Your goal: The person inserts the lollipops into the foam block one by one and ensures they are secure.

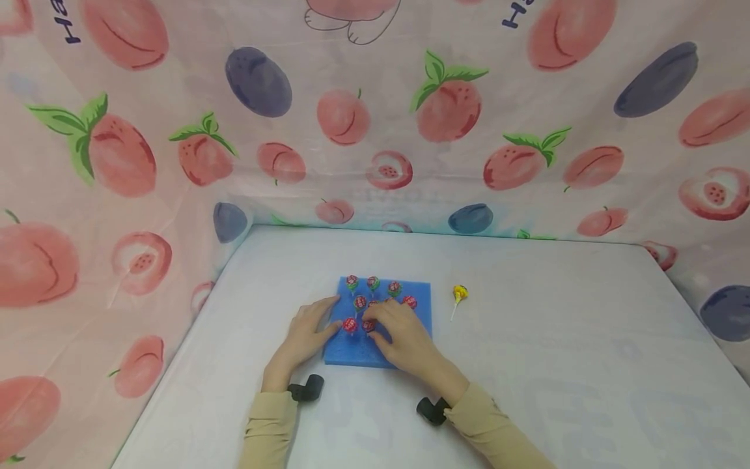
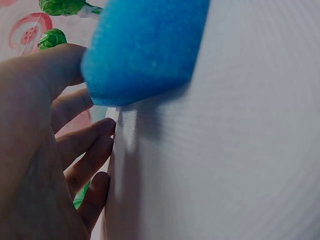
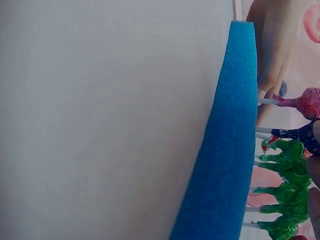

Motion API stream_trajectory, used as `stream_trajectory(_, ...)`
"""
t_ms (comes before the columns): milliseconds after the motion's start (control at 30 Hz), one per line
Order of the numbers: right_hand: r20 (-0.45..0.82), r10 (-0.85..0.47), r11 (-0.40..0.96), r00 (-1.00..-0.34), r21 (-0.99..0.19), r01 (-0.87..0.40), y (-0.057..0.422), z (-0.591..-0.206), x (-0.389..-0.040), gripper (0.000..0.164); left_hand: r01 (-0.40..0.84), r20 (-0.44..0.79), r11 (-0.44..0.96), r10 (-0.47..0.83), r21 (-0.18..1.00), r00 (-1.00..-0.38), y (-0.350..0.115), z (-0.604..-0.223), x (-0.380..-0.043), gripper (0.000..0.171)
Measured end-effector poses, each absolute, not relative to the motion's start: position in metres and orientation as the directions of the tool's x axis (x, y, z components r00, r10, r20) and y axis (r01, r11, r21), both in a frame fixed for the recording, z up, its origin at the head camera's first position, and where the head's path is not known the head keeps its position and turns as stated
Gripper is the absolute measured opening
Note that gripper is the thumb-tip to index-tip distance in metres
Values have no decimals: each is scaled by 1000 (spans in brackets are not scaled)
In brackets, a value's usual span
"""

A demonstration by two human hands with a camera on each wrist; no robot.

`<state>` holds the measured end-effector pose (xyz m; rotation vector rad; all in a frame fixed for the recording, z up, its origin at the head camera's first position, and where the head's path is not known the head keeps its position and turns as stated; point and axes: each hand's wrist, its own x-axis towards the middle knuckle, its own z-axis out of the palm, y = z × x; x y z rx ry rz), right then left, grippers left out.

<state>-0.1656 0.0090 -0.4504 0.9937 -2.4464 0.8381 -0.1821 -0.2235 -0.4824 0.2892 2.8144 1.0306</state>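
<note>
A blue foam board (image 1: 351, 355) lies on the table with several wrapped lollipops standing in it by their sticks. My right hand (image 1: 410, 339) reaches over its right side and pinches the dark-wrapped lollipop (image 1: 368, 325) in the front row. In the right wrist view that lollipop (image 3: 300, 134) has its stick in the foam, and only fingertips (image 3: 314, 172) show beside it. My left hand (image 1: 306, 333) rests along the board's left edge, its thumb near a pink-red lollipop (image 1: 349, 324). Its fingers look relaxed and spread in the left wrist view, thumb against the foam (image 2: 145, 50).
A yellow lollipop (image 1: 459, 293) lies on the white table (image 1: 556, 339), right of the board. Green-wrapped lollipops (image 3: 287, 195) stand close together beyond the pinched one. A fruit-print cloth (image 1: 351, 78) hangs behind the table and at its sides.
</note>
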Motion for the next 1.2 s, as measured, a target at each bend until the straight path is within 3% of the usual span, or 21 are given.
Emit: stream_trajectory(1200, 511, -514, 584, -689, -379, -718, 20, -440, -160, 33, 126, -69, 751, 223, 649, -972, -222, -478, -181, 57)
